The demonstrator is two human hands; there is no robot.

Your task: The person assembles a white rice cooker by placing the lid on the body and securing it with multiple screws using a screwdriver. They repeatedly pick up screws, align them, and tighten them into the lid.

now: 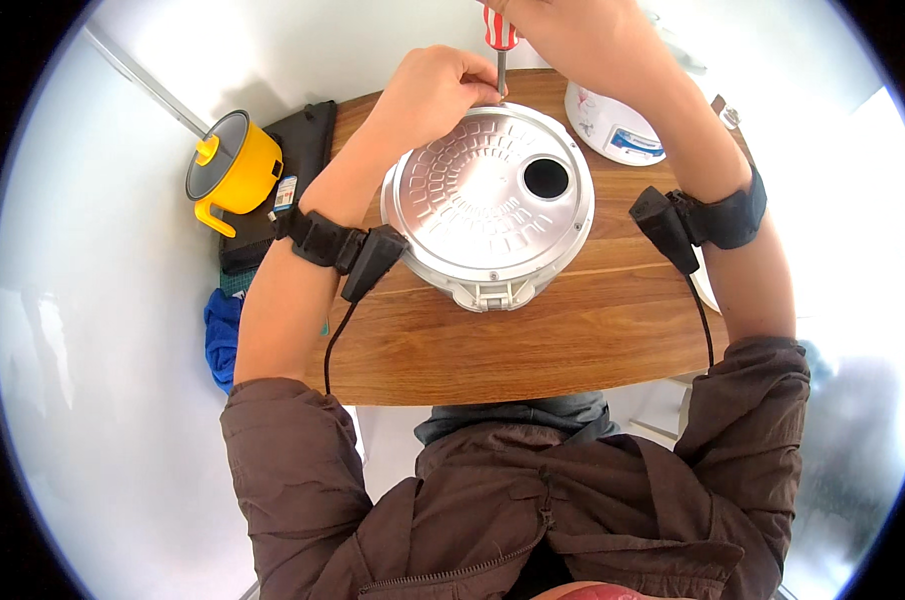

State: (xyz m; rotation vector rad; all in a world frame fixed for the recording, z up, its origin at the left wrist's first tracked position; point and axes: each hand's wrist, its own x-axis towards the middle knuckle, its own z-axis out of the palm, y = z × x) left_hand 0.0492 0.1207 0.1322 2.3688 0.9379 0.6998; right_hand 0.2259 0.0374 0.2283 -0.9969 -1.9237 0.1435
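A wooden table (533,340) stands by white walls, with a silver cooker base (488,205) at its centre. At twelve o'clock on the base's rim, the left hand (435,92) curls closed around the screwdriver (500,55) shaft; the right hand (563,35) is clamped on its red handle.

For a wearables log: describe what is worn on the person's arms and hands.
Both hands, left hand and right hand, are bare. Brown jacket sleeves are pushed up. Each wrist carries a black strap with a black box and thin cable.

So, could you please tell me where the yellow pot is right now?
In the head view, the yellow pot stands off the wooden table's left end, beside a black case and above a blue cloth, well left of the left hand.
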